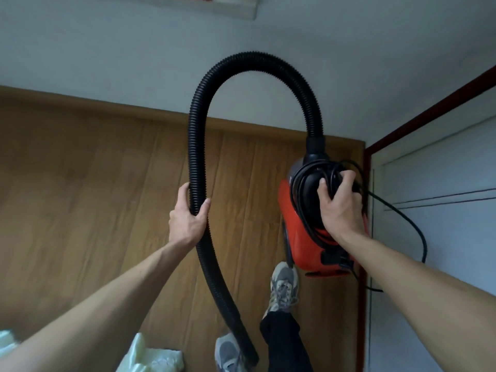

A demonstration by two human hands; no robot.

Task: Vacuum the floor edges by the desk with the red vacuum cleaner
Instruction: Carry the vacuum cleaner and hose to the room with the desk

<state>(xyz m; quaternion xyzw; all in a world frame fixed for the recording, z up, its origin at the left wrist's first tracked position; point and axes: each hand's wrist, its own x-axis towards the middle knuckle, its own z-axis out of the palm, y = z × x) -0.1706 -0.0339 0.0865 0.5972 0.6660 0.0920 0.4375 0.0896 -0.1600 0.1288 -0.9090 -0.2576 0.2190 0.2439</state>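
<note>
Above the brown wood-plank floor (94, 170), beside the white door (434, 167), the red canister vacuum cleaner (303, 237) is held up by the right grip (339, 208), fingers curled round its black top handle and the bundled black power cord (413, 226). The left grip (188, 218) is wrapped around the ribbed black hose (197, 146), which arches overhead and trails down beside a grey sneaker (228, 353).

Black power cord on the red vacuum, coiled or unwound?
Mostly coiled: the black power cord loops atop the red vacuum cleaner; one strand trails.

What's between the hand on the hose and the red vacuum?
Head view: only bare wooden floor between the left hand gripping the hose and the red vacuum cleaner.
</note>
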